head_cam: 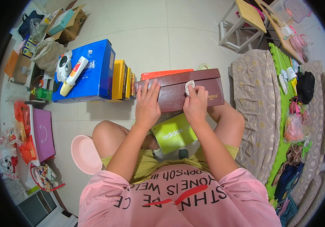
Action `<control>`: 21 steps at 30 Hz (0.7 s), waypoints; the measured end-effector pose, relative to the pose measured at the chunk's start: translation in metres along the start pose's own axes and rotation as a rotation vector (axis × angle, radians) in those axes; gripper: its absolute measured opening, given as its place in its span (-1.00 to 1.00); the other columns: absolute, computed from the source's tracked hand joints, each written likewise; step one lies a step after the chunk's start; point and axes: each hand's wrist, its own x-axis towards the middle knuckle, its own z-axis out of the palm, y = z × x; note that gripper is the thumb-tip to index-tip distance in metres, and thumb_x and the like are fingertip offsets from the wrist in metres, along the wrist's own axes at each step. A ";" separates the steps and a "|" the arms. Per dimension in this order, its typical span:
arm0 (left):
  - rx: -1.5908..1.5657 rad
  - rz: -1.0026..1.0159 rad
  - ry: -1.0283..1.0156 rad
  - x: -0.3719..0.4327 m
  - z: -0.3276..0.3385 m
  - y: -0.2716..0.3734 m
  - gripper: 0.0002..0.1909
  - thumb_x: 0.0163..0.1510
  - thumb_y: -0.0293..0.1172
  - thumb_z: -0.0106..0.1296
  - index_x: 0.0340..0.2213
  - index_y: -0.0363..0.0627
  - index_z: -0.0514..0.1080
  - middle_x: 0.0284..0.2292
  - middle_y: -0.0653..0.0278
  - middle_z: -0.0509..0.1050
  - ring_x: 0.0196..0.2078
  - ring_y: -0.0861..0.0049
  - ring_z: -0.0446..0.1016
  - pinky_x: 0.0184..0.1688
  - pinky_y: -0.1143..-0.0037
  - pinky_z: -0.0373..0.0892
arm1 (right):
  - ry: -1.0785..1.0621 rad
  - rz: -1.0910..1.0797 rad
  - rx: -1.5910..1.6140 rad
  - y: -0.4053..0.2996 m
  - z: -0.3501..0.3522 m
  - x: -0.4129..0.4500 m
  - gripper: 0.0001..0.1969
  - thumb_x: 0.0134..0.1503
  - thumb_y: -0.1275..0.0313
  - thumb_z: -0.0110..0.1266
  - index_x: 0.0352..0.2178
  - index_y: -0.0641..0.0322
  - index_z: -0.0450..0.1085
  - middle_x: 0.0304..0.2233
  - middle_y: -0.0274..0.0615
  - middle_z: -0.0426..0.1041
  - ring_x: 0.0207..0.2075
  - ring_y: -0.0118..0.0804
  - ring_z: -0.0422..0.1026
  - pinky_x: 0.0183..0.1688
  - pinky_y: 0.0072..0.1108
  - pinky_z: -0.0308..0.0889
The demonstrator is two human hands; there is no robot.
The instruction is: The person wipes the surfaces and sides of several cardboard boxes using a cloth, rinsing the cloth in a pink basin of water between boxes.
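A dark maroon shoebox with gold lettering lies across the space in front of my knees. My left hand rests flat on its left part, fingers spread over the lid's edge. Pinched in the fingers of my right hand is a small white cloth, touching the box right of its middle. Beneath the maroon box, between my legs, is a lime-green Adidas shoebox. An orange-red box shows behind the maroon one.
At left stand a large blue box bearing a tube and yellow boxes. A pink basin sits by my left knee. At right are a patterned sofa cushion and, farther back, a wooden-topped stool.
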 end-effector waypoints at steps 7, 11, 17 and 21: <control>-0.005 0.014 -0.002 0.000 0.000 -0.004 -0.36 -0.14 -0.68 -0.17 0.07 -0.21 0.21 0.14 0.13 0.18 0.24 0.14 0.03 0.26 0.15 -0.11 | -0.092 -0.135 0.128 -0.031 0.003 -0.014 -0.59 -0.15 0.61 0.01 -0.17 0.37 0.31 -0.27 -0.01 0.24 -0.23 0.00 0.23 -0.16 -0.33 0.23; -0.018 0.022 -0.005 0.001 0.001 -0.003 -0.36 -0.14 -0.67 -0.17 0.07 -0.22 0.21 0.14 0.13 0.18 0.24 0.14 0.03 0.26 0.15 -0.11 | -0.156 -0.211 0.276 -0.048 0.010 -0.029 -0.54 -0.18 0.66 0.03 -0.12 0.37 0.31 -0.27 -0.01 0.25 -0.25 0.00 0.25 -0.19 -0.32 0.24; -0.028 0.024 0.001 -0.001 0.000 -0.001 -0.36 -0.16 -0.67 -0.18 0.06 -0.23 0.22 0.13 0.13 0.19 0.23 0.13 0.04 0.26 0.15 -0.11 | -0.114 -0.233 0.285 -0.046 0.010 -0.035 -0.50 -0.23 0.70 0.06 -0.13 0.34 0.33 -0.26 -0.03 0.26 -0.24 -0.02 0.26 -0.18 -0.35 0.26; -0.001 0.020 0.004 0.001 -0.001 0.000 -0.37 -0.15 -0.66 -0.15 0.06 -0.21 0.23 0.13 0.14 0.21 0.23 0.16 0.05 0.25 0.15 -0.10 | -0.088 -0.228 0.226 -0.030 0.002 -0.036 -0.53 -0.22 0.66 0.08 -0.15 0.30 0.35 -0.27 -0.04 0.27 -0.26 -0.03 0.26 -0.19 -0.37 0.28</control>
